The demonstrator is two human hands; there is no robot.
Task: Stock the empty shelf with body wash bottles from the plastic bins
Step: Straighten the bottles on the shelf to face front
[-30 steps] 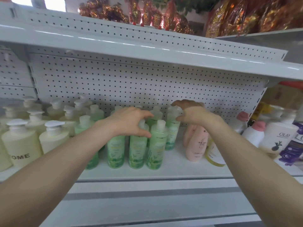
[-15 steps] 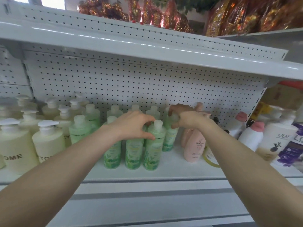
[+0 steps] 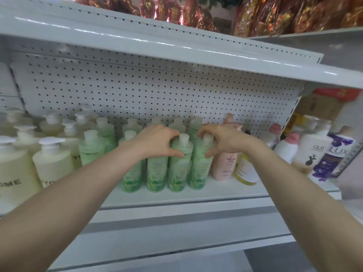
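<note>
Several green body wash bottles stand in rows on the white shelf [image 3: 176, 195]. My left hand [image 3: 157, 142] wraps the shoulder of a front-row green bottle [image 3: 179, 165], thumb on its front. My right hand [image 3: 222, 139] grips the neck and shoulder of the rightmost front green bottle [image 3: 200, 169], which stands level with the front row. More green bottles [image 3: 100, 134] stand behind and to the left, some hidden by my hands.
Cream pump bottles [image 3: 53, 161] fill the shelf's left. A pink bottle [image 3: 225, 163], a yellow-white bottle [image 3: 245, 171], white Olay [image 3: 312, 154] and purple Lux [image 3: 332, 156] bottles stand to the right. A shelf [image 3: 176, 54] overhangs above; pegboard [image 3: 157, 95] backs the bay.
My right hand has brought a green bottle forward from the back into the front row. My left hand shifted right onto the neighbouring front bottle. The camera moved closer.
</note>
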